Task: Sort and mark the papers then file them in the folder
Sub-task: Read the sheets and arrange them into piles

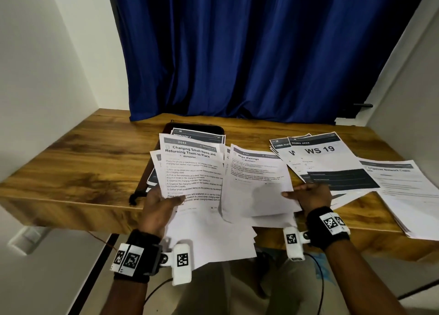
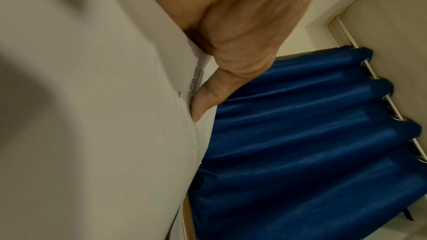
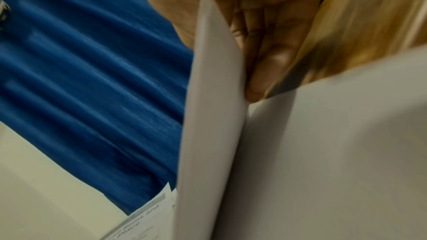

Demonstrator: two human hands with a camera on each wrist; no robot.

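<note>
Head view shows the left hand [image 1: 158,204] pinching a fanned sheaf [image 1: 192,169] upright for reading, while the right hand [image 1: 308,194] pinches the "Wipe Railings" sheet [image 1: 256,184] just beside it, apparently to sort it, the folder [image 1: 197,128] lying beyond the left hand's papers.

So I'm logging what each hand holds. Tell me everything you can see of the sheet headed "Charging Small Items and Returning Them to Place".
The Charging sheet is white printed paper with a grey header band, a bold black title, the word "Workstation" and numbered steps. It tops a fanned bundle, tilted up over the table's front edge. The left hand grips its lower left corner, thumb on the print. Its right edge lies against the "Wipe Railings" sheet.
</note>
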